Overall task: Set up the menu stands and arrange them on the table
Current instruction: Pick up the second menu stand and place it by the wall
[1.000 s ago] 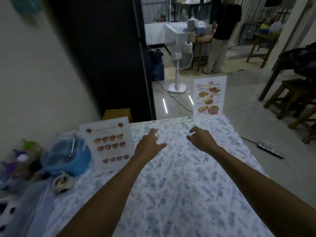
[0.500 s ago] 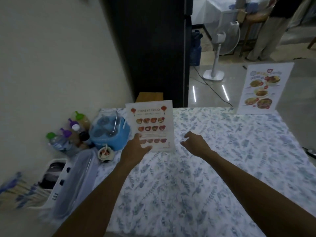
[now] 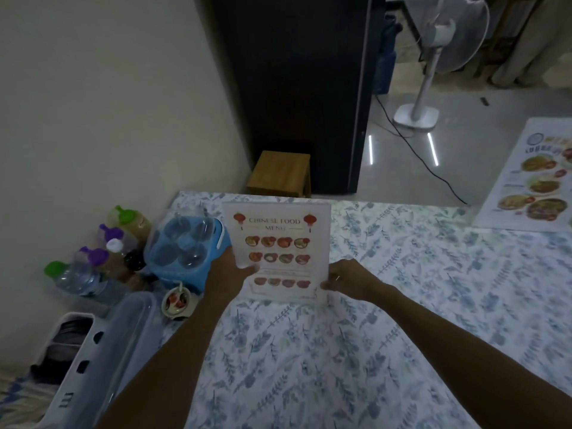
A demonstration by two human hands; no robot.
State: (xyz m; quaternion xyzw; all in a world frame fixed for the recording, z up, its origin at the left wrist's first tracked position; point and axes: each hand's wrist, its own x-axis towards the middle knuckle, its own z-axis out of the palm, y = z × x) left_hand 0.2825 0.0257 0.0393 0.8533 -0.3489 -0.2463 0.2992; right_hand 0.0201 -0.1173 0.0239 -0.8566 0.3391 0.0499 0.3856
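A clear menu stand with a "Chinese Food Menu" sheet (image 3: 277, 239) stands upright near the far left part of the table with the floral cloth (image 3: 387, 305). My left hand (image 3: 227, 275) grips its left edge, thumb over the front. My right hand (image 3: 348, 278) holds its lower right corner. A second menu stand with pictures of dishes (image 3: 534, 178) stands upright at the table's far right corner, cut off by the frame's edge.
Left of the held stand sit a blue container with a clear lid (image 3: 185, 249), several bottles (image 3: 102, 258), a small sauce dish (image 3: 178, 300) and a white basket (image 3: 77, 366). Beyond the table are a wooden stool (image 3: 280, 173), a dark cabinet (image 3: 297, 82) and a standing fan (image 3: 433, 57).
My view swung left and down. Both hands moved from mid-table to the Chinese food menu stand and took hold of it, left hand first, then the right.
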